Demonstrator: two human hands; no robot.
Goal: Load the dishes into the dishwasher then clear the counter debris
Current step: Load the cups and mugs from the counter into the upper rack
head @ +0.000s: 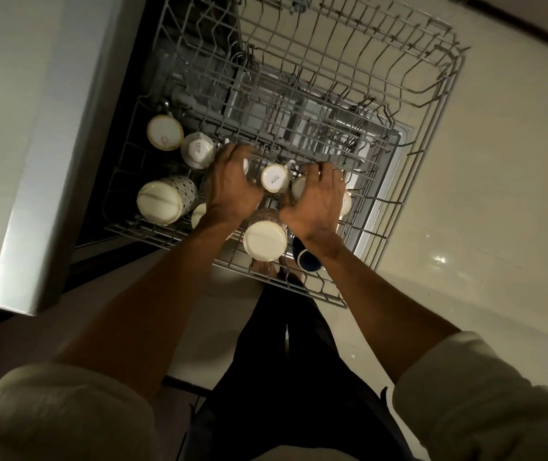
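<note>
cups going into the upper rack

the step in hand looks like the loading of the dishes; the counter debris is not in view, so that part seems still to come. the pulled-out upper rack [432, 104] of the dishwasher [199, 78] fills the top half of the head view, from about ten o'clock round to two. upturned cups stand along its near and left sides: a small cup [275, 178] just above centre, a patterned mug [166, 201] at nine o'clock, a cream mug [265, 240] just below the hands, and a dark blue cup [309, 259] beside it toward four o'clock.

the left hand [232, 188] reaches in at the small cup's nine o'clock side, fingers curled over something pale beneath them; whether it truly grips that piece i cannot tell. the right hand [319, 197] lies at the cup's three o'clock side, fingers bent over another pale cup [299, 188], seemingly holding it, though the contact is hidden.

the next move probably calls for seating these cups mouth-down between the tines, steady and not knocking their neighbours, then letting go.
</note>
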